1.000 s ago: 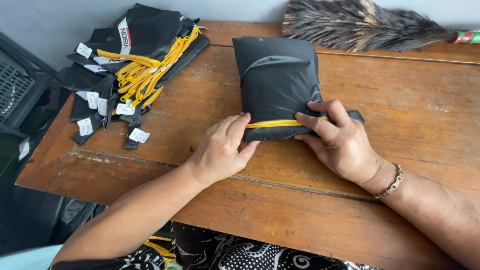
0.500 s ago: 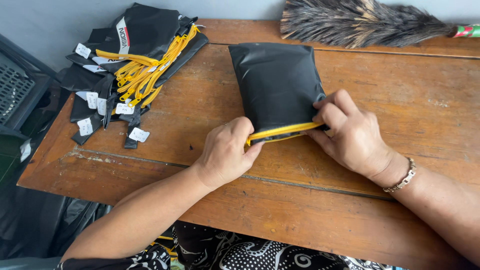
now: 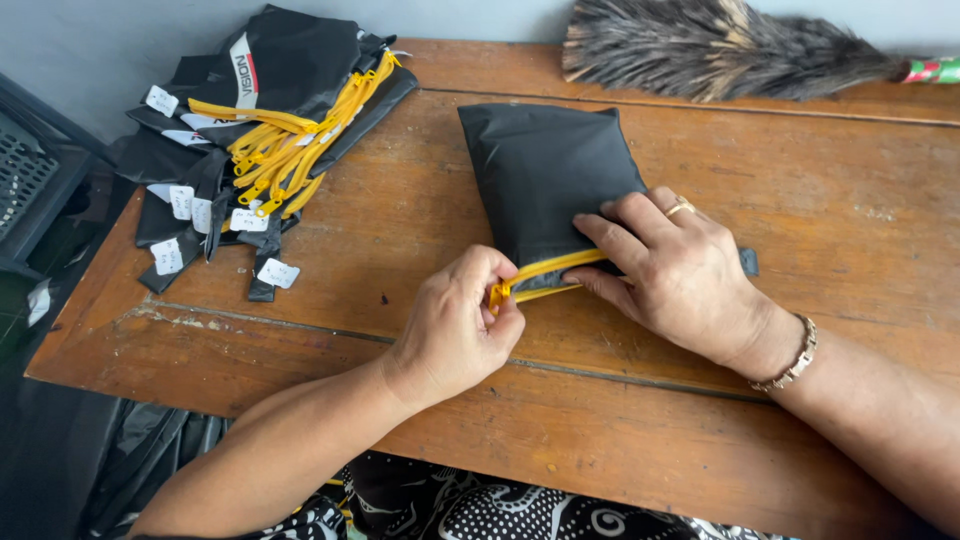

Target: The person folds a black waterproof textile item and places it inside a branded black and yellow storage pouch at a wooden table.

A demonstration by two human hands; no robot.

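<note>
Now: yellow zipper pinched at pouch edge

On the desk, a pile of black bags with yellow straps lies far left, well apart. The left hand is closed on the yellow zipper end. The black pouch, judged soft and light, is pressed flat mid-desk by the right hand, fingers spread. A feather duster lies behind.
</note>
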